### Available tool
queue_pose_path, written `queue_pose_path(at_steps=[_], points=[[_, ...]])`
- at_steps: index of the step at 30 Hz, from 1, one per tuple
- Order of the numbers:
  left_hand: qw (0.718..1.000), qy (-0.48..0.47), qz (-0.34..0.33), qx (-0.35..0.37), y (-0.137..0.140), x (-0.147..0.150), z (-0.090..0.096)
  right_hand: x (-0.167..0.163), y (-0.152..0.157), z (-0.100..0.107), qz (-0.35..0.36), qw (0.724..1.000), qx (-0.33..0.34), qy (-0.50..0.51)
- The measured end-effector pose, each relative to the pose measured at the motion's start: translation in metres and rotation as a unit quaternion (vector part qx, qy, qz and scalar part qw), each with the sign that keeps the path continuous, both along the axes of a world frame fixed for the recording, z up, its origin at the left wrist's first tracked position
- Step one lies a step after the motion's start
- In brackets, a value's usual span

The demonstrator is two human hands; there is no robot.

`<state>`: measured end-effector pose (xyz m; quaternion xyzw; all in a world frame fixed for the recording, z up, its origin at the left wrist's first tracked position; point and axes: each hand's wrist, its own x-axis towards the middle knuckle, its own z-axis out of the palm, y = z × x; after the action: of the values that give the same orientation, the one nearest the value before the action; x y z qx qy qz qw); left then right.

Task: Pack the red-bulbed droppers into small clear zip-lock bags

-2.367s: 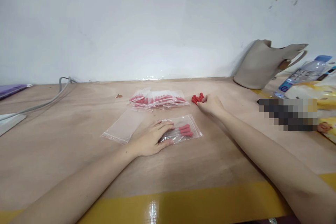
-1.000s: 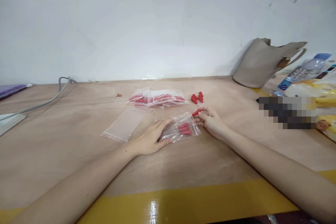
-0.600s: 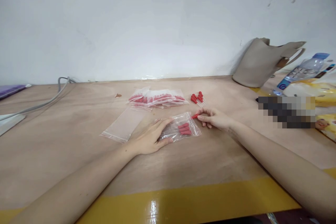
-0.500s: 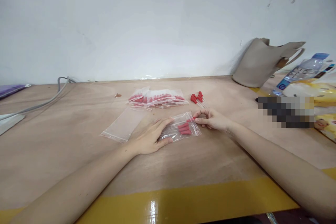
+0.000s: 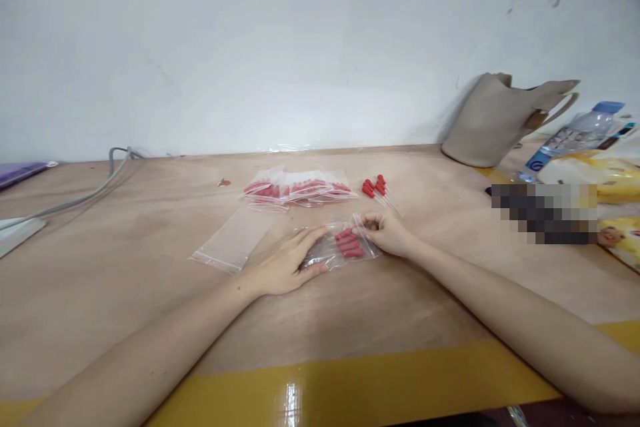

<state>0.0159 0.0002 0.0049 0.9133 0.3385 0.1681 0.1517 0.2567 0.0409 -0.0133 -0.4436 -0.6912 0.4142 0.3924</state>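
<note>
A clear zip bag (image 5: 320, 255) lies on the table in front of me with several red-bulbed droppers (image 5: 349, 244) side by side inside, their thin stems pointing left. My left hand (image 5: 293, 261) rests on the bag's left end, fingers stretched out and thumb spread along the near edge. At the bag's right-hand mouth, my right hand (image 5: 383, 230) has its fingers pinched together behind the plastic; whether they still grip something is hidden. Beyond it lies a small group of loose red-bulbed droppers (image 5: 375, 187). A flat, unfilled zip bag (image 5: 233, 237) is left of my left hand.
Filled zip bags with red contents (image 5: 300, 190) overlap in a pile farther back. To the right stand a leaning beige bag (image 5: 490, 120) and a water bottle (image 5: 570, 140), beside yellow packaging (image 5: 590, 173). A grey cable (image 5: 85, 197) crosses the left side.
My right hand has moved left, to the bag's mouth. The red-bulbed dropper at the opening has slid left into the bag beside the others. My left hand has stayed in place.
</note>
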Motion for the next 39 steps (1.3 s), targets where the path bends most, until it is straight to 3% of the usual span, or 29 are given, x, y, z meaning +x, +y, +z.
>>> queue_pose_path(at_steps=[2, 4, 6, 9, 12, 16, 22, 26, 30, 33, 35, 37, 39], points=[[1.000, 0.015, 0.003, -0.005, 0.001, 0.000, -0.001, 0.005, 0.001, 0.004, 0.051, 0.998, 0.005, -0.031], [0.999, 0.036, 0.008, -0.007, 0.002, -0.001, -0.003, 0.016, 0.008, 0.011, 0.047, 0.996, -0.004, -0.079], [0.999, 0.050, 0.013, -0.007, 0.003, -0.001, -0.005, 0.033, 0.022, 0.016, -0.052, 0.988, 0.006, -0.148], [0.998, 0.059, 0.014, -0.005, 0.004, -0.001, -0.006, 0.057, 0.053, 0.022, -0.248, 0.942, 0.026, -0.227], [0.997, 0.074, 0.008, -0.002, 0.004, -0.002, -0.005, 0.068, 0.082, 0.026, -0.341, 0.897, -0.024, -0.279], [0.996, 0.087, 0.011, 0.003, 0.004, -0.003, -0.005, 0.062, 0.102, 0.031, -0.331, 0.863, -0.095, -0.370], [0.996, 0.089, 0.015, 0.011, 0.004, -0.004, -0.006, 0.054, 0.110, 0.039, -0.300, 0.844, -0.136, -0.423], [0.995, 0.095, 0.014, 0.011, 0.004, -0.004, -0.006, 0.058, 0.109, 0.039, -0.288, 0.851, -0.135, -0.419], [0.996, 0.091, 0.014, 0.008, 0.004, -0.004, -0.006, 0.062, 0.095, 0.041, -0.314, 0.878, -0.058, -0.356], [0.996, 0.085, 0.014, 0.008, 0.005, -0.003, -0.006, 0.057, 0.070, 0.037, -0.266, 0.939, 0.025, -0.217], [0.997, 0.079, 0.009, 0.011, 0.005, -0.003, -0.006, 0.049, 0.051, 0.029, -0.193, 0.974, 0.030, -0.111], [0.997, 0.074, 0.004, 0.015, 0.005, -0.003, -0.005, 0.038, 0.034, 0.017, -0.157, 0.987, -0.004, -0.032], [0.997, 0.073, 0.003, 0.015, 0.005, -0.003, -0.005, 0.028, 0.024, 0.006, -0.170, 0.984, -0.022, 0.040]])
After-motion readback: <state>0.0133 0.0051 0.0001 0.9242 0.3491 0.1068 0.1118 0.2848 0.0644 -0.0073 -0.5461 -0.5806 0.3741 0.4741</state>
